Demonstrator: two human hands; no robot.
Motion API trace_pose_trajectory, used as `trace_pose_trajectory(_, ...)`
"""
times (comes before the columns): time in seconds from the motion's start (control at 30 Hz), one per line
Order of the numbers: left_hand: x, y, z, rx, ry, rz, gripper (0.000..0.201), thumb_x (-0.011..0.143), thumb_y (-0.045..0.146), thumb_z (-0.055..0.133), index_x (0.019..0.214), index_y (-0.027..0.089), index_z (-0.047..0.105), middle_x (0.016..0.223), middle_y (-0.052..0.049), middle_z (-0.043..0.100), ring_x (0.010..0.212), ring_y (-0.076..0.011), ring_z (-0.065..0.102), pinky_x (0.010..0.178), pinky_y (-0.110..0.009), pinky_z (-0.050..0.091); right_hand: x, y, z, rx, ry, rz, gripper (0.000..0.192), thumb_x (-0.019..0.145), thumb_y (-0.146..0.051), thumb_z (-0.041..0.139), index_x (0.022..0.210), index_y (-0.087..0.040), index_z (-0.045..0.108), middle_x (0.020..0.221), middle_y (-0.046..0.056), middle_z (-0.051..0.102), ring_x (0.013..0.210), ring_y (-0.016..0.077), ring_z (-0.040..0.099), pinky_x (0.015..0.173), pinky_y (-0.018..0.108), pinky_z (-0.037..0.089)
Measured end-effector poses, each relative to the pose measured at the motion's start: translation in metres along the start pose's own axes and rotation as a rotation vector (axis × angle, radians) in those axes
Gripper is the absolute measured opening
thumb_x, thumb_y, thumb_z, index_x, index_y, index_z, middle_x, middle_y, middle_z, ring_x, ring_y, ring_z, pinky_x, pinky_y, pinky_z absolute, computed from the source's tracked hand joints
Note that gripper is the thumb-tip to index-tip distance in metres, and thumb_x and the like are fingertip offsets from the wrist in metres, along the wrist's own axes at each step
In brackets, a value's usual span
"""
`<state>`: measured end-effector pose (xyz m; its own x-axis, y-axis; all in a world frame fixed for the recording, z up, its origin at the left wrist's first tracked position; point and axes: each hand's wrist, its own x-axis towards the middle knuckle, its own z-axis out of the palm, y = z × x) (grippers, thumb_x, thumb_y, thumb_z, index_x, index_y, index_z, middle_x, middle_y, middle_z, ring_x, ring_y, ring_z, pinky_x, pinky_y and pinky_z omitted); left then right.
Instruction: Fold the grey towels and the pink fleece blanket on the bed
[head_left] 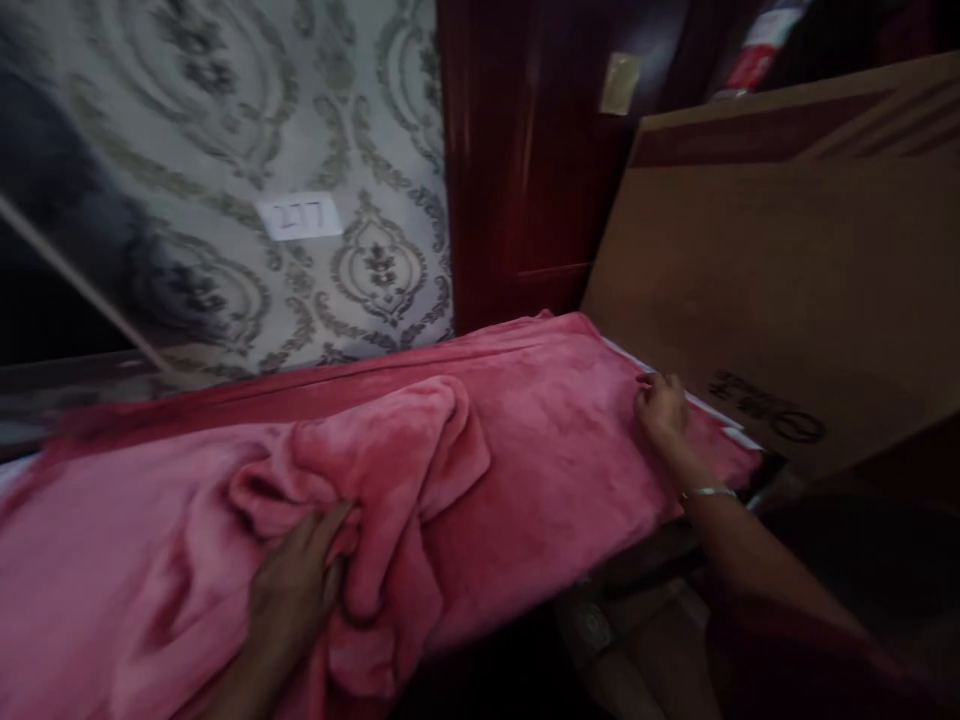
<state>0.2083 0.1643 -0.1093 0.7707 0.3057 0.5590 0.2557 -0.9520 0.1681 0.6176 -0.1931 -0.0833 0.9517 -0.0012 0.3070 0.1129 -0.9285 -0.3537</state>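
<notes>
A pink plush blanket [525,480] covers a long, narrow surface in front of me. Toward the left and middle, part of it is bunched up in loose folds. My left hand [296,580] is closed on that bunched part, with cloth between thumb and fingers. Out at the far right end, my right hand [663,408] rests on the blanket near its edge, fingers curled. A thin bracelet circles the right wrist. What those right fingers pinch, if anything, is too dark and blurred to make out.
A large cardboard box [780,270] stands against the surface's right end. Behind are a patterned wall [375,250] bearing a paper label [300,216] marked 277, and a dark red wooden panel [517,150]. A bottle [761,50] shows above the box.
</notes>
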Motion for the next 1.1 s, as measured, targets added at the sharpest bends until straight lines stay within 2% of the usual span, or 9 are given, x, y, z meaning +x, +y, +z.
trace_pose_trajectory(0.1, -0.006, 0.003, -0.005, 0.01, 0.015, -0.033, 0.039, 0.091, 0.027, 0.044, 0.121, 0.024, 0.068, 0.108, -0.005, 0.074, 0.1, -0.0227, 0.068, 0.086, -0.032, 0.054, -0.059, -0.07, 0.013, 0.363, -0.169, -0.298, 0.037, 0.095, -0.019, 0.037, 0.122, -0.015, 0.063, 0.114, 0.011, 0.067, 0.098, 0.0183, 0.064, 0.088, 0.026, 0.05)
trace_pose_trajectory(0.23, -0.006, 0.009, -0.015, -0.297, 0.12, -0.075, 0.035, 0.093, 0.027, 0.042, 0.117, 0.021, 0.068, 0.111, -0.005, 0.075, 0.107, -0.0224, 0.068, 0.097, -0.037, 0.052, -0.174, -0.142, 0.014, 0.968, -0.524, -0.711, 0.023, 0.093, -0.032, 0.049, 0.097, -0.02, 0.068, 0.089, 0.006, 0.07, 0.079, 0.0199, 0.065, 0.073, 0.03, 0.053)
trace_pose_trajectory(0.37, -0.008, 0.008, -0.032, -0.714, 0.262, -0.306, 0.029, 0.09, 0.026, 0.05, 0.113, 0.02, 0.068, 0.112, -0.007, 0.074, 0.107, -0.0214, 0.067, 0.101, -0.037, 0.05, -0.253, -0.176, 0.001, 1.225, -0.696, -0.821, 0.022, 0.094, -0.036, 0.052, 0.09, -0.021, 0.067, 0.078, 0.002, 0.069, 0.069, 0.0169, 0.063, 0.064, 0.027, 0.051)
trace_pose_trajectory(0.5, -0.009, 0.009, -0.05, -1.093, 0.478, -0.51, 0.023, 0.087, 0.033, 0.065, 0.105, 0.02, 0.071, 0.109, -0.007, 0.074, 0.104, -0.0187, 0.068, 0.1, -0.031, 0.05, -0.282, -0.187, -0.006, 1.207, -0.716, -0.848, 0.021, 0.094, -0.035, 0.051, 0.088, -0.021, 0.066, 0.08, 0.002, 0.069, 0.073, 0.0173, 0.064, 0.066, 0.028, 0.05)
trace_pose_trajectory(0.6, -0.008, 0.012, -0.058, -1.262, 0.547, -0.541, 0.023, 0.083, 0.037, 0.073, 0.099, 0.019, 0.073, 0.104, -0.006, 0.075, 0.101, -0.0173, 0.068, 0.099, -0.029, 0.049, -0.298, -0.185, -0.011, 1.082, -0.75, -0.873, 0.018, 0.092, -0.033, 0.054, 0.094, -0.02, 0.066, 0.084, 0.003, 0.069, 0.075, 0.018, 0.063, 0.069, 0.03, 0.05)
trace_pose_trajectory(0.73, -0.01, 0.011, -0.06, -1.263, 0.555, -0.523, 0.026, 0.08, 0.04, 0.077, 0.095, 0.019, 0.074, 0.099, -0.005, 0.075, 0.096, -0.0169, 0.069, 0.095, -0.026, 0.051, -0.326, -0.177, -0.027, 0.91, -0.769, -0.853, 0.024, 0.087, -0.031, 0.066, 0.109, -0.02, 0.063, 0.093, 0.004, 0.068, 0.079, 0.0187, 0.062, 0.07, 0.031, 0.051)
trace_pose_trajectory(0.87, -0.012, 0.009, -0.055, -1.276, 0.565, -0.532, 0.026, 0.08, 0.04, 0.077, 0.098, 0.021, 0.075, 0.101, -0.004, 0.075, 0.099, -0.0168, 0.068, 0.099, -0.027, 0.05, -0.35, -0.173, -0.04, 0.831, -0.653, -0.987, 0.036, 0.089, -0.02, 0.062, 0.125, -0.022, 0.057, 0.112, 0.008, 0.062, 0.099, 0.0218, 0.06, 0.083, 0.035, 0.051)
trace_pose_trajectory(1.0, -0.012, 0.006, -0.048, -1.347, 0.587, -0.527, 0.027, 0.081, 0.039, 0.077, 0.1, 0.021, 0.074, 0.105, -0.005, 0.075, 0.106, -0.0173, 0.067, 0.102, -0.028, 0.048, -0.361, -0.171, -0.035, 0.658, -0.558, -1.201, 0.023, 0.096, -0.011, 0.047, 0.109, -0.021, 0.064, 0.094, 0.006, 0.059, 0.087, 0.02, 0.057, 0.074, 0.032, 0.048)
trace_pose_trajectory(1.1, -0.012, 0.003, -0.044, -1.366, 0.591, -0.534, 0.027, 0.081, 0.039, 0.077, 0.101, 0.021, 0.074, 0.106, -0.005, 0.074, 0.104, -0.0176, 0.067, 0.102, -0.029, 0.048, -0.368, -0.169, -0.033, 0.606, -0.532, -1.219, 0.01, 0.093, -0.015, 0.057, 0.1, -0.019, 0.063, 0.094, 0.006, 0.058, 0.088, 0.0216, 0.055, 0.075, 0.035, 0.048)
